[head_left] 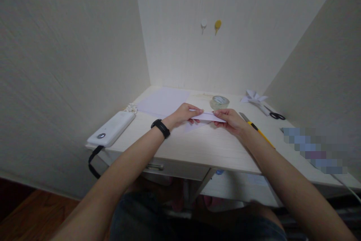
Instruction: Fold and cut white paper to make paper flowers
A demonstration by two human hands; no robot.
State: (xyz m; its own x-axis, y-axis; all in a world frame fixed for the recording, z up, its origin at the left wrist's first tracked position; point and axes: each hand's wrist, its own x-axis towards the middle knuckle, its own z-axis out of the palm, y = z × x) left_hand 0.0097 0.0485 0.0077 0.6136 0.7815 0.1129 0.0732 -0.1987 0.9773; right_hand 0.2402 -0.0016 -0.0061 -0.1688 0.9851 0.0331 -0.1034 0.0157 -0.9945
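Pale wooden desk (197, 147) set in a white-walled alcove, with two small hooks (217, 25) on the back wall. The left hand (186, 115), a black wristband (160, 128) on its wrist, has its fingers pinched shut on the left end of a folded paper (207, 116). The right hand (229, 119) grips the right end likewise, fingers closed over the edge. The folded paper is a narrow white strip at mid-desk; whether it rests on the surface cannot be determined. Flat sheets (165, 100) lie behind the left hand. A tape roll (219, 102) stands just behind the strip. A yellow utility knife (258, 128) lies beside the right forearm, with scissors (275, 115) and a paper figure (254, 97) further right. A white power bank (111, 129) sits at the desk's left edge
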